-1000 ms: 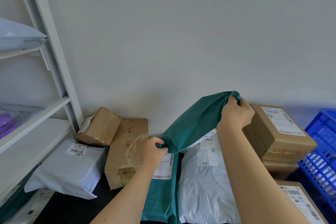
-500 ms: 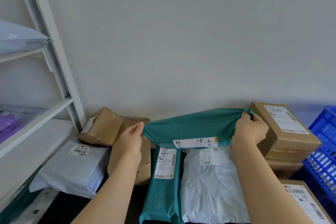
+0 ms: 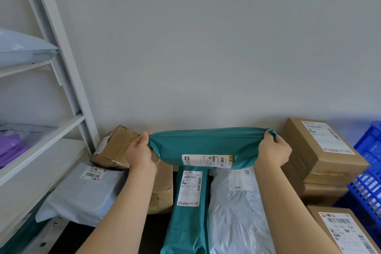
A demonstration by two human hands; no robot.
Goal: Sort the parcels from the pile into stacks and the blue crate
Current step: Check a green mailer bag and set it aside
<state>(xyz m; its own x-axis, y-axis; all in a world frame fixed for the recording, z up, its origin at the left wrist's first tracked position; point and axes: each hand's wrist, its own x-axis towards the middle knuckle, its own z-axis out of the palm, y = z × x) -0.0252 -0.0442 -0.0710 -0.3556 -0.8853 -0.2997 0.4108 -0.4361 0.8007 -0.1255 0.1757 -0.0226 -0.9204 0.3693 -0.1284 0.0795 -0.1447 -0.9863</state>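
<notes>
Bare forearms [image 3: 127, 202]; bare left hand [image 3: 141, 154], right hand [image 3: 272, 151].

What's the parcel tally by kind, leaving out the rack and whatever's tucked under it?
Cardboard boxes: 5
Green mailers: 2, one gripped at its ends by the left hand and right hand
Grey mailers: 2, one at the foot of the rack
Total: 9
</notes>
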